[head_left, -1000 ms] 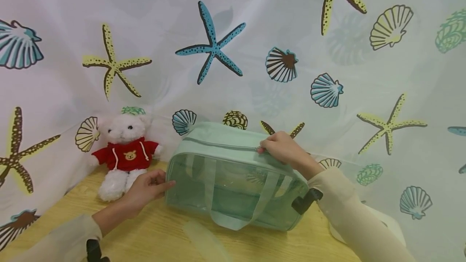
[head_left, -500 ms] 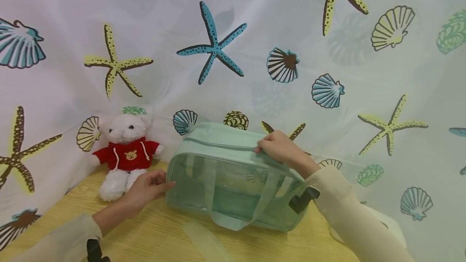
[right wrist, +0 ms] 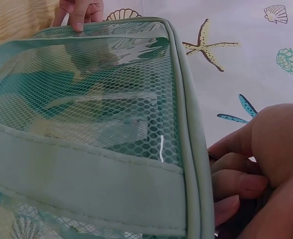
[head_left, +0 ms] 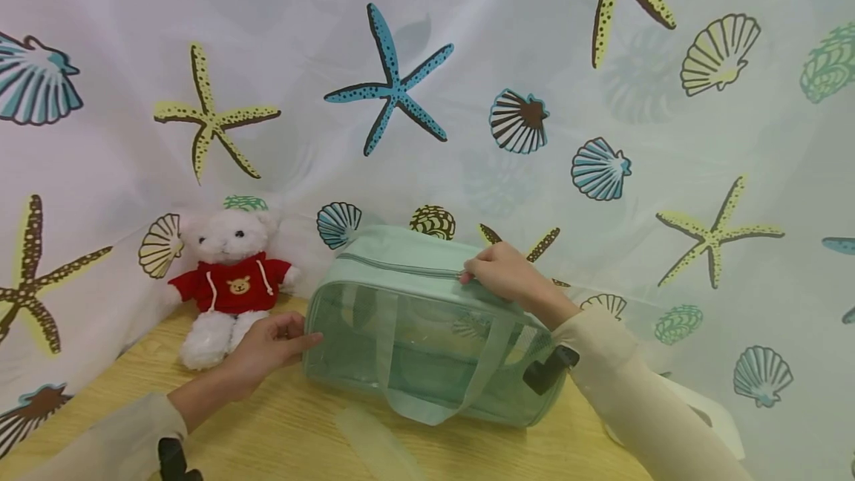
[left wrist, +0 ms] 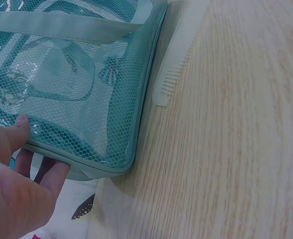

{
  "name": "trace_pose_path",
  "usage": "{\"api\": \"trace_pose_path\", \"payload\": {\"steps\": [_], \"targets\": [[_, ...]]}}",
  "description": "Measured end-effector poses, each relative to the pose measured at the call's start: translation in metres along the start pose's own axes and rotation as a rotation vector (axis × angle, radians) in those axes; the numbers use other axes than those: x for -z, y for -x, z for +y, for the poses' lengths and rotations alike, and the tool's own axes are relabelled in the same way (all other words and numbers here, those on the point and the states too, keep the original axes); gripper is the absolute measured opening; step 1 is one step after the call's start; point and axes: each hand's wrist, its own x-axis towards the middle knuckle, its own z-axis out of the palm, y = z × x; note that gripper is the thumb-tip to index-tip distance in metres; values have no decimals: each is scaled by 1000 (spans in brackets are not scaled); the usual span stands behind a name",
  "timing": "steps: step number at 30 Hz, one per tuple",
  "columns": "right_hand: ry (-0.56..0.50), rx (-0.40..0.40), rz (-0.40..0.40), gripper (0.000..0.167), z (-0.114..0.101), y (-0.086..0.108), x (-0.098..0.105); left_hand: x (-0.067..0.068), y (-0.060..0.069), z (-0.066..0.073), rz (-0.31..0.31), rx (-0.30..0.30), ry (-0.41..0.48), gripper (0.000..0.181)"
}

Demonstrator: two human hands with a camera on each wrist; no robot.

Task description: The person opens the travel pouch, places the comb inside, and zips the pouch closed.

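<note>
A mint-green toiletry bag (head_left: 427, 347) with clear mesh-patterned sides stands on the wooden table, its strap handle (head_left: 427, 410) hanging down the front. My left hand (head_left: 267, 351) grips the bag's left end. In the left wrist view the thumb (left wrist: 19, 130) lies on the clear front and the fingers reach behind the edge. On top, my right hand (head_left: 510, 273) pinches the zipper pull at the zipper (head_left: 401, 267); the pull itself is mostly hidden by the fingers. The right wrist view shows those fingers (right wrist: 236, 181) curled beside the bag's top edge.
A white teddy bear (head_left: 230, 280) in a red hoodie sits left of the bag. A pale comb (left wrist: 173, 59) lies on the table (head_left: 280, 436) in front of it. Behind hangs a sea-patterned curtain (head_left: 461, 169). A white object (head_left: 715, 410) is partly hidden by my right sleeve.
My right hand has moved a little to the left along the zipper. My left hand and the bag have stayed nearly in place.
</note>
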Motion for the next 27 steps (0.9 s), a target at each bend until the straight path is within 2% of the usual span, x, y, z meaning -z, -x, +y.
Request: {"api": "trace_pose_path", "payload": {"steps": [9,18,27], "targets": [[6,28,-1,38,-3,1,-2,-3,3,8,7,-8,-17,18],[-73,23,-66,39,-6,0,7,-2,-3,3,-4,18,7,16],[-102,8,-71,38,-10,-4,4,1,-2,2,-27,-9,8,14]]}}
